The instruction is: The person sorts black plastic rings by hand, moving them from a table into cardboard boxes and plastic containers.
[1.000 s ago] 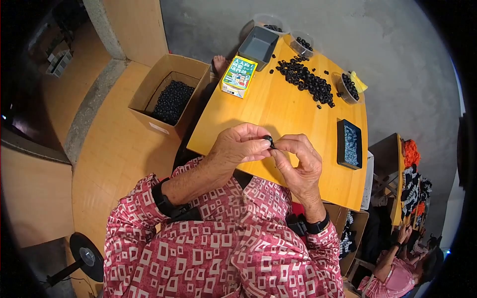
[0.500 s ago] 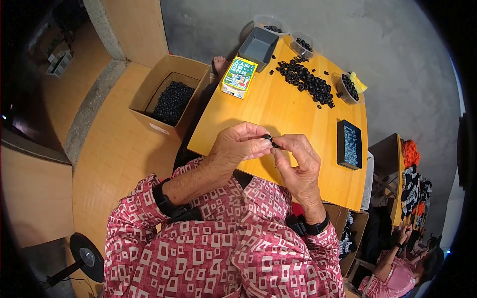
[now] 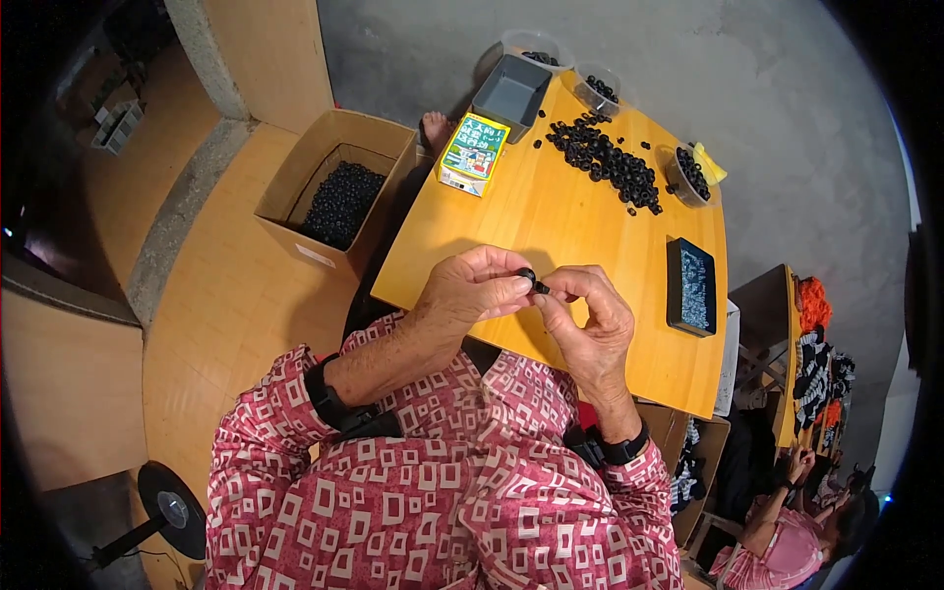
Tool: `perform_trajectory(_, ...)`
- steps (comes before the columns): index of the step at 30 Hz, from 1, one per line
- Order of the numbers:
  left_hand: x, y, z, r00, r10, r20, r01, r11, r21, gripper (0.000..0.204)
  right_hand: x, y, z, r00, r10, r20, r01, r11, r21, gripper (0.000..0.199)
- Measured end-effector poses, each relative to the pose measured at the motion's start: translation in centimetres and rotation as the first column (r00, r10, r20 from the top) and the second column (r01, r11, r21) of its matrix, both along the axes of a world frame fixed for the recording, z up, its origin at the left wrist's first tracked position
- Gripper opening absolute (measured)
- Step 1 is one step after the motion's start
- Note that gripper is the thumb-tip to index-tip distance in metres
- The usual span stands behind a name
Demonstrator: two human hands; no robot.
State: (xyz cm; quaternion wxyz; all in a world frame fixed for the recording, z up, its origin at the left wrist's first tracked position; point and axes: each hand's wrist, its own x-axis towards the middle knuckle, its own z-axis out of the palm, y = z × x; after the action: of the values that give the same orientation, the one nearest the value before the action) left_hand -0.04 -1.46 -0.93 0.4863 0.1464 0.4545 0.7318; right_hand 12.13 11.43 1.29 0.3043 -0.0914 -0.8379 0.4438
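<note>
Close together above the near edge of the wooden table (image 3: 472,211), both my hands are closed in pinches. Between the thumb and fingers of my left hand (image 3: 457,293) is a small black ring-like part (image 3: 528,275). My right hand (image 3: 595,329) pinches a smaller black piece (image 3: 542,287) against it; its exact shape is too small to make out. A loose pile of black rings (image 3: 610,162) lies farther back on the table. To the right of my hands sits a black tray (image 3: 692,285) holding many small pale, shiny pieces.
Clear tubs (image 3: 694,177) of black rings line the far edge, near a grey bin (image 3: 511,96) and a yellow-green carton (image 3: 474,152). On the floor at left stands a cardboard box (image 3: 285,246) of black parts. Another person (image 3: 787,526) works at lower right; a fan (image 3: 169,506) stands at lower left.
My fingers have shifted slightly, and the black ring has turned a little in my left hand. The right hand stays pinched against it; the rest is unchanged.
</note>
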Motion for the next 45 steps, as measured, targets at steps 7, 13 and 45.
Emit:
perform_trajectory(7,-0.1,0.1,-0.3,1.0,-0.015,0.026,0.015,1.0,0.004,0.023,0.0,0.0,-0.2,1.0,-0.021,-0.006,0.021,0.999,0.041,0.016)
perform_trajectory(13,-0.2,0.0,-0.1,0.999,-0.016,0.041,0.016,1.0,0.002,0.024,-0.1,-0.1,-0.1,1.0,-0.01,-0.017,0.012,0.996,0.084,0.016)
perform_trajectory(45,-0.3,0.2,-1.1,0.996,-0.011,-0.084,0.02,0.994,0.107,0.021,0.2,-0.1,0.4,1.0,0.006,0.028,-0.008,0.994,0.106,0.017)
